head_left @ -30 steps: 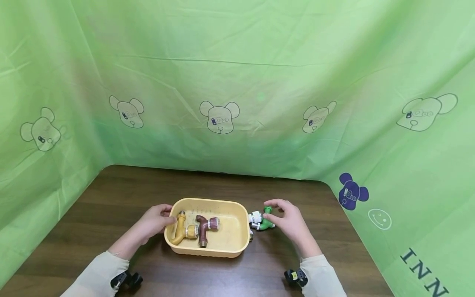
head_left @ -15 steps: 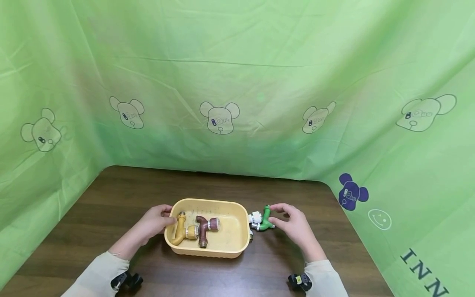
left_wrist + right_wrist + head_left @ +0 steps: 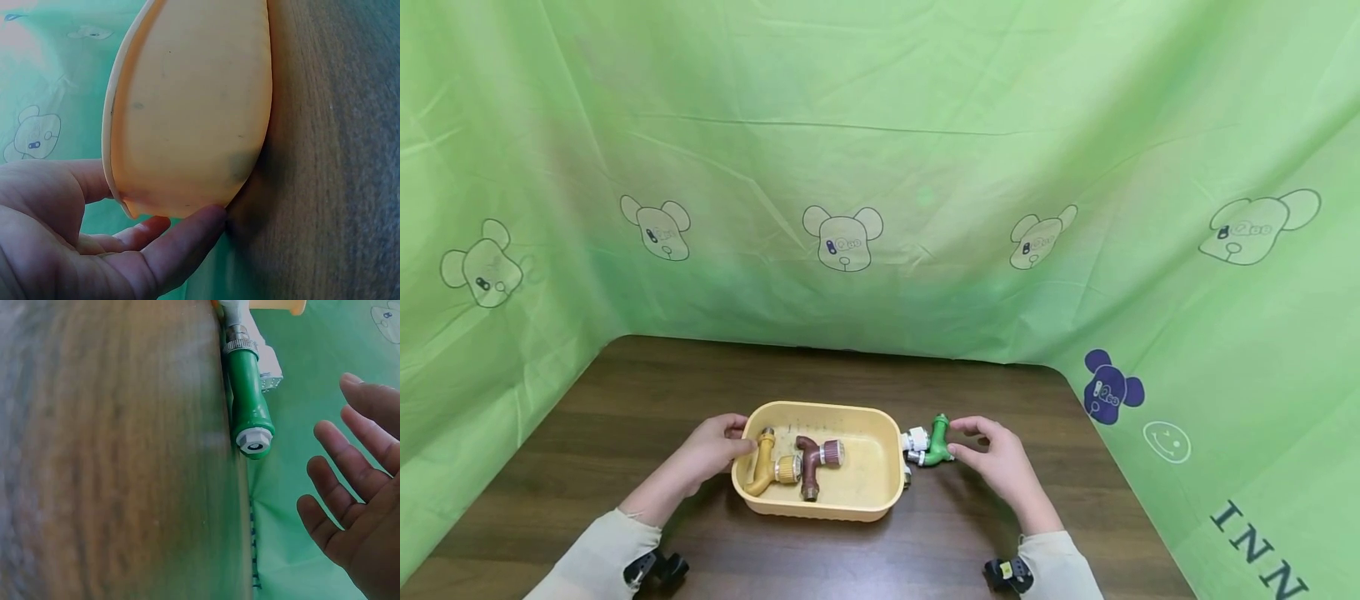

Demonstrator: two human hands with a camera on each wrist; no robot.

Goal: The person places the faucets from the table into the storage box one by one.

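A yellow plastic basin stands on the table, holding a yellow tap and a dark red tap. My left hand grips the basin's left end, thumb over the rim and fingers against the outer wall. Just off the basin's right end lies a green tap, with a white-handled tap between it and the basin, partly hidden. My right hand is to the right of the green tap, fingers apart and holding nothing; the right wrist view shows a gap between the fingers and the tap.
Brown wood-grain table lies under everything. Green cloth walls printed with bear heads rise behind and at both sides. A small metal end of something pokes out beside the basin's lower right corner.
My right hand has drawn away to the right from the green tap, which it was around a second ago. The left hand and the basin have stayed put.
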